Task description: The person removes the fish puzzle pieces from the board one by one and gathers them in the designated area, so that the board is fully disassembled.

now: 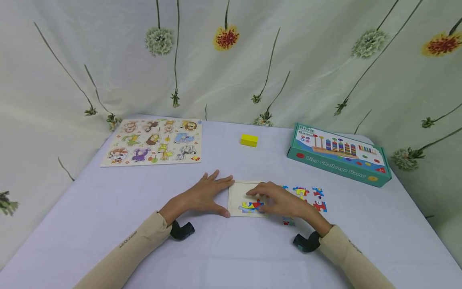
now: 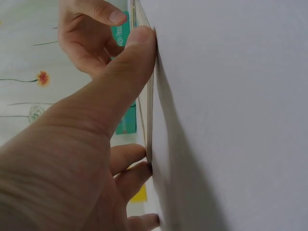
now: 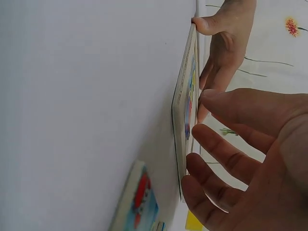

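Note:
A small wooden puzzle tray lies flat on the table, with joined jigsaw pieces in blue, yellow and red along its near side. My left hand is spread at the tray's left edge, thumb at the near corner and fingers toward the far one. Over the tray's right half is my right hand, its fingers loosely bent. In the right wrist view the right thumb and fingertips are close to the tray's face and edge, with no piece visible between them. Loose jigsaw pieces lie right of the tray, some hidden by that hand.
An animal puzzle board lies at the back left. Behind the tray sits a yellow block. A green Ring Challenge Game box stands at the back right, and a flowered cloth hangs behind the table.

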Motion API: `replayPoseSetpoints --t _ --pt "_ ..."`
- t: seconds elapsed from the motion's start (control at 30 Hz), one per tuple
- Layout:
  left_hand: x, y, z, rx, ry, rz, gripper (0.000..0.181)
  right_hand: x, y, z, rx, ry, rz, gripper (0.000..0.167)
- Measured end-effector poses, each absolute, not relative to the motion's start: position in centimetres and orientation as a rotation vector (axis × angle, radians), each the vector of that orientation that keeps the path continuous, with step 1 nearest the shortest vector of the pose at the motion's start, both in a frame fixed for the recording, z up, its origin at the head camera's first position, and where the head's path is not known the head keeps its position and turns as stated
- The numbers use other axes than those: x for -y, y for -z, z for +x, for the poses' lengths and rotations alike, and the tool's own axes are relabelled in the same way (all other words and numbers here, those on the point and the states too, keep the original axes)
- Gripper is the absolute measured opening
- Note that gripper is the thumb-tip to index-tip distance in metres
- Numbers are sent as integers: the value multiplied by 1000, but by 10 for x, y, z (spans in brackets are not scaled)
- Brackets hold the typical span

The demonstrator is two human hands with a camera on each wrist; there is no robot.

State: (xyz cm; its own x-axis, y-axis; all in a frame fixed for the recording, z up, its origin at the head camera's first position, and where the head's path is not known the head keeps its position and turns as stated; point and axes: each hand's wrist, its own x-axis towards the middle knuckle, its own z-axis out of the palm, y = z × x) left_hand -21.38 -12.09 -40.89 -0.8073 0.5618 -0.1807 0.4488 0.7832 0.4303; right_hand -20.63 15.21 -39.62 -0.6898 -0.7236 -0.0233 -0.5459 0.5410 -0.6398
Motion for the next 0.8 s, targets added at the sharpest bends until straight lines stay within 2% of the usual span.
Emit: replayPoseSetpoints --t 0.8 --pt "121 409 -213 -2674 -547 776 101 -147 398 -207 -2521 813 -1109 31"
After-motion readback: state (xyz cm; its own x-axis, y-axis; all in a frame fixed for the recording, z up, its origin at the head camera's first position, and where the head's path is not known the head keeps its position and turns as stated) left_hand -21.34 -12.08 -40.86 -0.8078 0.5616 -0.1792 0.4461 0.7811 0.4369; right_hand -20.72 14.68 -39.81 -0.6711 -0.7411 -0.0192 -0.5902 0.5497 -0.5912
